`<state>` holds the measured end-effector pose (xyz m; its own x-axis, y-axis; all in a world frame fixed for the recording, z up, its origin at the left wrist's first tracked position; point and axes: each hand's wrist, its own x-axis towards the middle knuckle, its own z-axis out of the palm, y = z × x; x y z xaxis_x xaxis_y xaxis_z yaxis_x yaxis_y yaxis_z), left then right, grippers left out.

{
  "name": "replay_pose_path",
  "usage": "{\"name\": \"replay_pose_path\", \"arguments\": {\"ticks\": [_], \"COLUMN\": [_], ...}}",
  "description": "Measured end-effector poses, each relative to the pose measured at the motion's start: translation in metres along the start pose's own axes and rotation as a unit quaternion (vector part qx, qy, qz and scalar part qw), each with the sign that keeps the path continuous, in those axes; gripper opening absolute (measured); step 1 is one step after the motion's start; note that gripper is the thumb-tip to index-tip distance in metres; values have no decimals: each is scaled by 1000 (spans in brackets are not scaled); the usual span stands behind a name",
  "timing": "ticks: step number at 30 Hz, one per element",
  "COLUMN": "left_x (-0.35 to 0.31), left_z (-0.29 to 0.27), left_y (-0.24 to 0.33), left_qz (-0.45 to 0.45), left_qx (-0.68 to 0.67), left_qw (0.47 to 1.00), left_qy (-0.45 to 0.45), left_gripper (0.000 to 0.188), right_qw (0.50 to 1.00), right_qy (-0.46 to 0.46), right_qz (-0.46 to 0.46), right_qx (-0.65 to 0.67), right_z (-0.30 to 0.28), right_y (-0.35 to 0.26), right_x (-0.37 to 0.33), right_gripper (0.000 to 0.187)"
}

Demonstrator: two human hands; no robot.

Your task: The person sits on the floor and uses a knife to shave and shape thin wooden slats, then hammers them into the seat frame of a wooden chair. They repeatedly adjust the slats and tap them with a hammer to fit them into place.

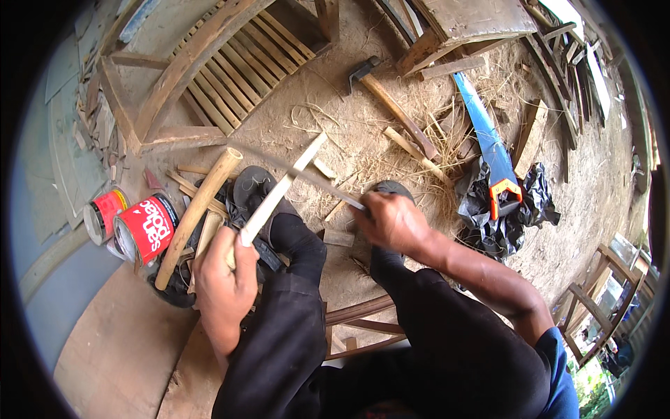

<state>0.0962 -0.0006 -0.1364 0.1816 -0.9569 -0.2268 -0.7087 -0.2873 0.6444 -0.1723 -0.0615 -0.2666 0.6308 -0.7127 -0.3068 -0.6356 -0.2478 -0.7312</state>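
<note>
Holding, left hand (227,279), at 8 o'clock: 1 pale tapered stick (276,197), fingers curled round its butt end, thumb laid along the side. Right hand (392,222), at 4 o'clock near centre: 1 long knife (328,187), fingers clenched on a handle they mostly hide, blade blurred. Blade runs from the right fist toward 10 o'clock and crosses the stick; whether its edge touches the wood cannot be told. Hazards, as judged: blade skidding down the stick to the left thumb, cause a flat angle or hard grain; blade overshooting toward the dark footwear (248,185) at 9 o'clock, cause too much force; stick twisting, cause a loose left grip, only 1 hand appearing to steady it. Position of stick: butt within the left fingers, remainder projecting toward 1 o'clock, tip free; right fingers apart from it, at 5 o'clock from that tip. Surroundings: 1 hammer (398,114), at 1 o'clock; 1 blue saw (481,122), at 2 o'clock; 2 red cans (150,225), at 9 o'clock.
</note>
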Motion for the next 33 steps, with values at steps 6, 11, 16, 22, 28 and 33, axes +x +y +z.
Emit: {"name": "replay_pose_path", "arguments": {"ticks": [6,11,16,22,28,33], "left_x": [-6,-5,-4,-3,-5,-3], "left_z": [1,2,2,3,3,1], "left_y": [7,10,12,12,7,-1], "left_qz": [-11,-37,-32,-37,-69,-34], "left_qx": [47,41,39,19,6,-4], "left_qw": [998,998,999,999,998,999], "left_qy": [-30,-22,-15,-12,-12,17], "left_gripper": [21,22,22,21,23,20], "right_qw": [1000,993,992,992,992,989], "right_qy": [-18,65,12,-7,-42,16], "right_qz": [-22,-88,78,72,107,134], "right_qx": [-8,-49,-102,-102,-59,-57], "right_z": [-5,4,2,8,9,11], "right_y": [-9,18,32,53,62,62], "right_x": [16,17,18,12,8,10], "right_gripper": [19,20,20,23,31,29]}}
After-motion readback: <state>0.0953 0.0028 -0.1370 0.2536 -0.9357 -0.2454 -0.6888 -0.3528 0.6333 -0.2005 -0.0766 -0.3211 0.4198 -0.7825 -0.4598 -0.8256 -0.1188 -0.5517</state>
